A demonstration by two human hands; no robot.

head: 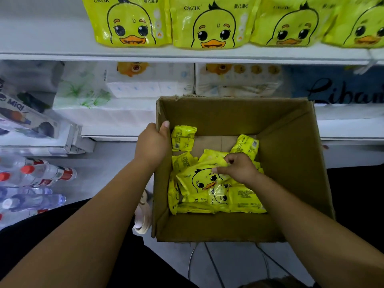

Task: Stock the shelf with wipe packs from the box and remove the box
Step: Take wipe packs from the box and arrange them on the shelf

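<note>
An open cardboard box [286,163] sits below the shelves, with several small yellow duck-print wipe packs lying loose at its bottom. My left hand [152,143] grips the box's left wall, thumb over the rim. Inside the box, my right hand [239,168] pinches the upper edge of a face-up wipe pack [199,180]. One more pack [182,138] leans in the far left corner, another [246,145] toward the far right. On the white upper shelf [187,53] stands a row of large yellow duck packs [212,23].
Below the upper shelf lie white tissue packs [151,84] and a blue pack [336,88]. Bundled water bottles [35,179] lie on the floor at left. A MiQi pack [20,113] sits at far left. A roll of tape [143,217] lies by the box's left side.
</note>
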